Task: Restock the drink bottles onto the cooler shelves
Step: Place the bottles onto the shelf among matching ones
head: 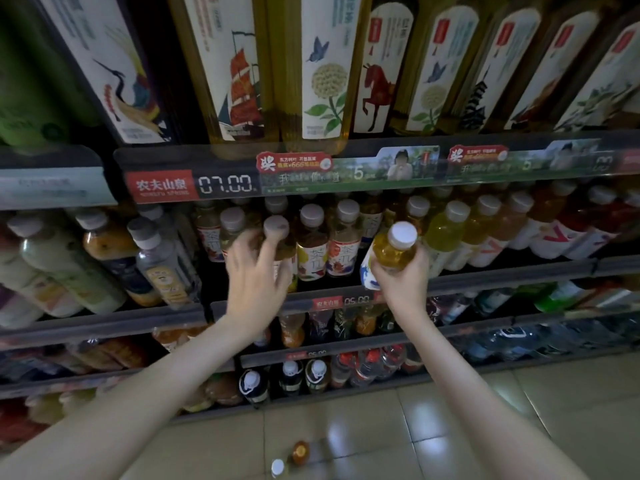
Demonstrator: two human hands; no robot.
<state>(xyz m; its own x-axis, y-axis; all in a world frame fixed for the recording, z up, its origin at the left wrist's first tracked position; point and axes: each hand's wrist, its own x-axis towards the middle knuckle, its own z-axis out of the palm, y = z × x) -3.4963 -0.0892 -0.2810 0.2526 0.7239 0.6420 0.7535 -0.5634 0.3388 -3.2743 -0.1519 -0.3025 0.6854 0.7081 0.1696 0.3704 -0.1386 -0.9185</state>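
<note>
While the right hand [403, 284] grips a round amber bottle [393, 252], the left hand [256, 271] spreads against shelved bottles [311, 244].

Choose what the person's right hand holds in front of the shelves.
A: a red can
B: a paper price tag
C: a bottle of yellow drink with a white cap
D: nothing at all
C: the right hand grips a bottle of clear yellow drink, and its white cap points toward the camera.
</note>
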